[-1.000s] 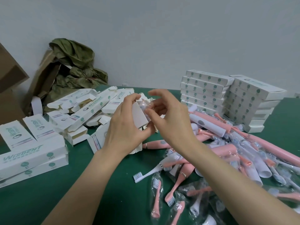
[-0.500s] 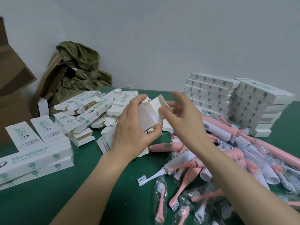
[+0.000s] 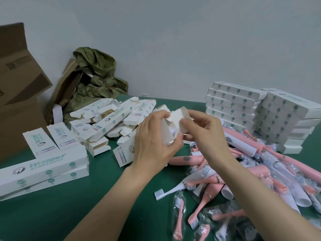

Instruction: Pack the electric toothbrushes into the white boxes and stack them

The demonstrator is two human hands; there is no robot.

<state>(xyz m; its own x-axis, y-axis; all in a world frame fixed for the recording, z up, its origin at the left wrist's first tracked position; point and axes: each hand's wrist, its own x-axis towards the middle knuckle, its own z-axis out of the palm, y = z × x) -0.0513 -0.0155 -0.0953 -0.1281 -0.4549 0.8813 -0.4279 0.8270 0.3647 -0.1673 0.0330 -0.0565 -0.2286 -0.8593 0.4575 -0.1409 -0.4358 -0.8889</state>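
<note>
White box (image 3: 175, 116) held, pink toothbrush heap (image 3: 257, 170), open cartons (image 3: 112, 117)

I had one view only, the head camera, looking forward and down across the green table (image 3: 52, 214) toward the wall (image 3: 173, 40). It sat close above the left hand (image 3: 152, 145) and right hand (image 3: 208, 136).

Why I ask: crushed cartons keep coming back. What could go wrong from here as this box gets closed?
1. The right hand pinches the end flap of the white box that the left hand grips. Something white sits at the opening, so forcing the flap in could crease it.
2. The right-hand stack of packed boxes looks uneven, so another box on top might tip it.
</note>
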